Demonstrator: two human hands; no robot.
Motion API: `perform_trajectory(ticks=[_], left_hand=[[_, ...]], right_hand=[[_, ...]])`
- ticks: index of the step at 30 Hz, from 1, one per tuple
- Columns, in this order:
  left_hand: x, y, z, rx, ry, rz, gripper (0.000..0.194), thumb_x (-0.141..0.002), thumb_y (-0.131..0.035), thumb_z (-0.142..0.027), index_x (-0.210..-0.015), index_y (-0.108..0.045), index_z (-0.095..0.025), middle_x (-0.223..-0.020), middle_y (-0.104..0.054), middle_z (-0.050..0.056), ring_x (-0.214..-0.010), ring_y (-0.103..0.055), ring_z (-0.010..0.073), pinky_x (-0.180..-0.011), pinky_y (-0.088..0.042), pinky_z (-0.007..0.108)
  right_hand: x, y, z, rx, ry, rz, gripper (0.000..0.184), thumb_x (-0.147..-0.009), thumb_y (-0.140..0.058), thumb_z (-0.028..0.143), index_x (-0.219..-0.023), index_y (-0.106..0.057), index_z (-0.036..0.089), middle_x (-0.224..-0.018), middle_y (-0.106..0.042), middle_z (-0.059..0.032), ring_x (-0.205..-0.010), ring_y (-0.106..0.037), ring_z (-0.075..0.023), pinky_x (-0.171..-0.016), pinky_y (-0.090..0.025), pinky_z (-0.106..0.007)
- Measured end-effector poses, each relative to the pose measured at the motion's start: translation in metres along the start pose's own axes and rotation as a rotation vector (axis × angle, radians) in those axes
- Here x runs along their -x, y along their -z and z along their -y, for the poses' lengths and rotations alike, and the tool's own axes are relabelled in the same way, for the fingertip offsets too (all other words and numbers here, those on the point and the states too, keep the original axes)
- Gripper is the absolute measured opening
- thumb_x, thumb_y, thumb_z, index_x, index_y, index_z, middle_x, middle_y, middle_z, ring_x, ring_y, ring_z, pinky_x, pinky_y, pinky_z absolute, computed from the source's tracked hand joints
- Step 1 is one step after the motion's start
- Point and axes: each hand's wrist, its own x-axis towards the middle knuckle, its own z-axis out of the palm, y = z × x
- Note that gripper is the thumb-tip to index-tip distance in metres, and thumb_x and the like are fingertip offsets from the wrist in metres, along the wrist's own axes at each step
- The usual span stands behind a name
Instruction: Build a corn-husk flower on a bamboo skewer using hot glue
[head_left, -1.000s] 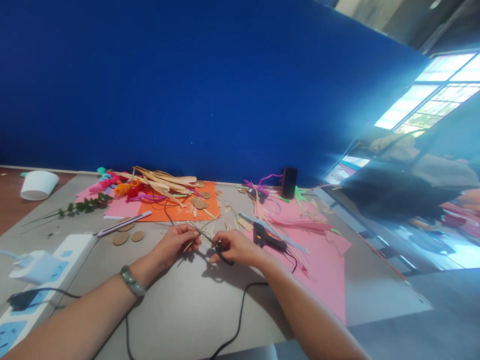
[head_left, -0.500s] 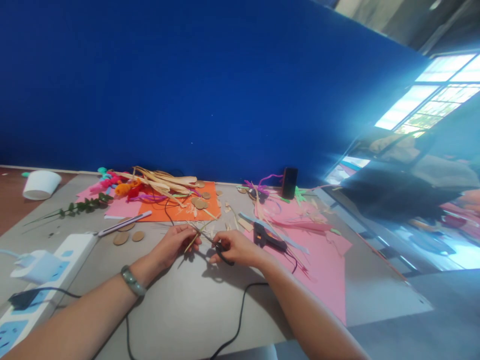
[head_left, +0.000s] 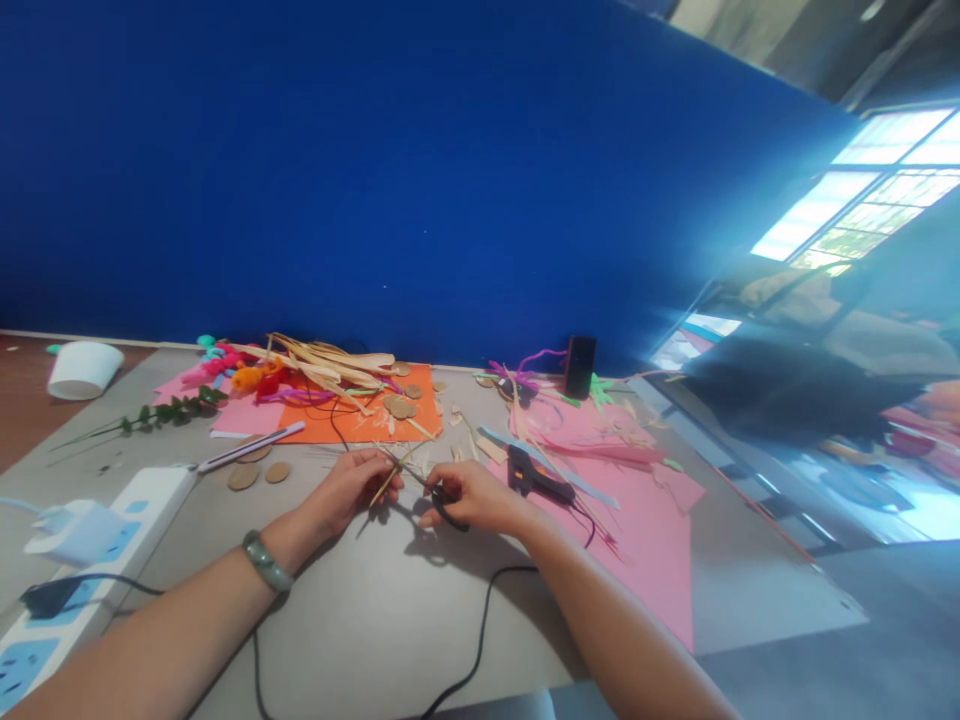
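My left hand [head_left: 350,490] pinches a thin straw-coloured strip [head_left: 391,477] just above the grey table [head_left: 375,620]. My right hand [head_left: 471,497] grips black-handled scissors [head_left: 437,497], their blades pointing left and meeting the strip between both hands. A green bracelet [head_left: 265,565] sits on my left wrist. The hands are close together, a little in front of the orange paper sheet [head_left: 360,417].
A black glue gun [head_left: 534,475] lies on pink paper [head_left: 637,520] right of my right hand, its cable [head_left: 472,640] trailing toward me. A white power strip [head_left: 82,560] lies at left, with cardboard discs [head_left: 259,472], a pen [head_left: 251,447], straw pieces [head_left: 330,362], pipe cleaners [head_left: 225,370], a white cup [head_left: 82,369] and a phone [head_left: 580,365].
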Motion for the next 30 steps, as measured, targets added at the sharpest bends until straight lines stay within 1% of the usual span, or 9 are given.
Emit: perform_trajectory(ticks=[8, 20, 30], left_hand=[[-0.0016, 0.0026, 0.0028, 0.003, -0.004, 0.009, 0.015, -0.07, -0.067, -0.03, -0.068, -0.061, -0.015, -0.063, -0.068, 0.006, -0.051, -0.06, 0.0133, -0.046, -0.041, 0.021], [-0.0015, 0.0014, 0.0016, 0.001, -0.006, 0.006, 0.015, -0.07, -0.066, -0.029, -0.066, -0.061, -0.015, -0.061, -0.067, 0.005, -0.049, -0.059, 0.0121, -0.045, -0.04, 0.02], [-0.0008, 0.0012, 0.0006, -0.004, 0.003, -0.005, 0.018, -0.069, -0.067, -0.031, -0.069, -0.06, -0.014, -0.062, -0.068, 0.005, -0.05, -0.06, 0.0127, -0.046, -0.041, 0.021]], right_hand=[[-0.0009, 0.0012, -0.0026, -0.033, 0.006, 0.041, 0.045, -0.059, -0.078, 0.052, -0.084, -0.063, 0.018, -0.049, -0.045, 0.008, -0.046, -0.041, -0.0095, -0.046, -0.029, -0.02], [-0.0015, 0.0003, -0.0047, -0.043, 0.012, 0.03, 0.043, -0.059, -0.079, 0.05, -0.083, -0.062, 0.018, -0.05, -0.048, 0.0075, -0.046, -0.041, -0.0092, -0.046, -0.029, -0.02], [-0.003, -0.0007, -0.0057, -0.078, 0.01, 0.038, 0.042, -0.06, -0.078, 0.049, -0.084, -0.062, 0.018, -0.049, -0.047, 0.0078, -0.045, -0.043, -0.0093, -0.045, -0.029, -0.02]])
